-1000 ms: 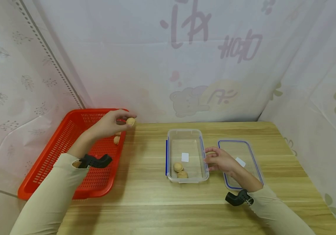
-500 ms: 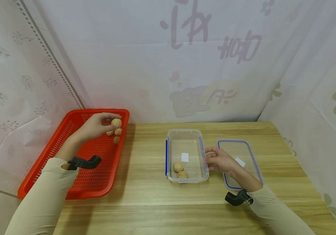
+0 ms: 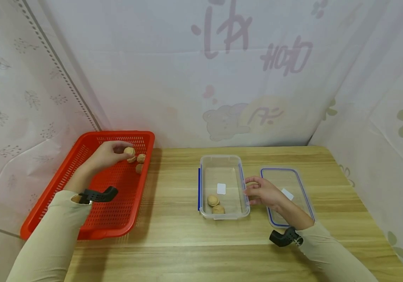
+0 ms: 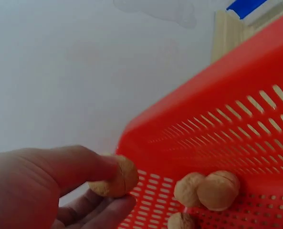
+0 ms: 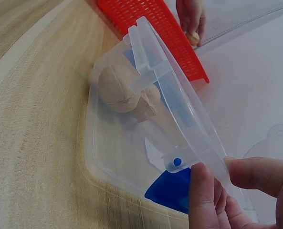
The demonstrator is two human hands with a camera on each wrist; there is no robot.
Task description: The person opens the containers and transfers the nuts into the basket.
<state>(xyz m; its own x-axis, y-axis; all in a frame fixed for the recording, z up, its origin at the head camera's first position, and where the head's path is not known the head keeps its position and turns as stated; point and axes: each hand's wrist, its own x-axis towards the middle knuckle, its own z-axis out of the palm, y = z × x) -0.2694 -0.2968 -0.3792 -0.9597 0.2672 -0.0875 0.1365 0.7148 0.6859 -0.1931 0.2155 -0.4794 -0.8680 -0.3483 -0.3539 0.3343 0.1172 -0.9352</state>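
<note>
My left hand is over the far right part of the red basket, pinching a walnut between thumb and fingers. Several other walnuts lie in the basket; one rests against another near the basket's side. My right hand holds the right side wall of a clear plastic box, its thumb and fingers on either side of the rim in the right wrist view. Two walnuts lie together in the near left corner of that box.
A clear lid with a blue seal lies right of the box, partly under my right forearm. The wooden table meets a printed white curtain at the back. The basket stands at the table's left.
My left hand has moved left and toward me with the walnut, from the basket's right rim to over its inside. The right hand stays at the box.
</note>
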